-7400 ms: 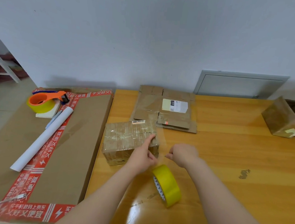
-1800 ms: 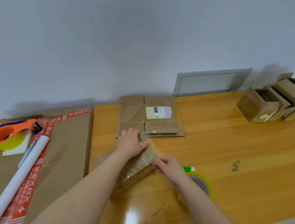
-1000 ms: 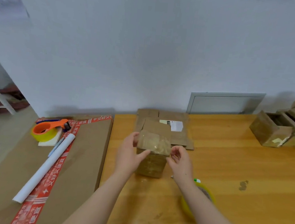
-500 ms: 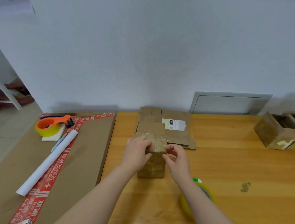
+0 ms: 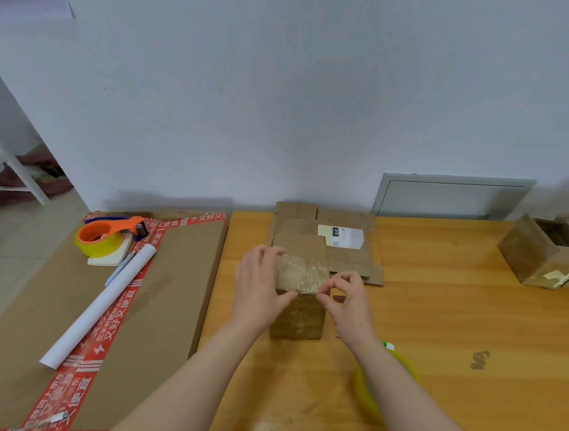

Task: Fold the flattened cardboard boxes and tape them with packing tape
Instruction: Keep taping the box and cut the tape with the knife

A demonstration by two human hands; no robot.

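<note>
Head view, one frame

- Box: small, brown, standing upright on the wooden table, near its middle. Its top face is covered with clear tape, wrinkled and shiny.
- Left hand: wrapped round the left upper edge of the box, fingers curled over the top, thumb lying along the near top edge. It grips the box.
- Right hand: thumb and forefinger closed narrow, pinching the edge of the clear tape at the near right corner of the box top; the other fingers are curled loosely above.
- Tape roll: yellow, on the table near the person, mostly hidden under the right forearm.
- Flattened boxes: a flat pile just beyond the box, against the wall, with a white label on top.
- Folded boxes: far right of the table, open side facing right.
- Left of the table: a large cardboard sheet edged in red printed tape. On it lie an orange tape dispenser, a white paper tube and a pen beside the tube
</note>
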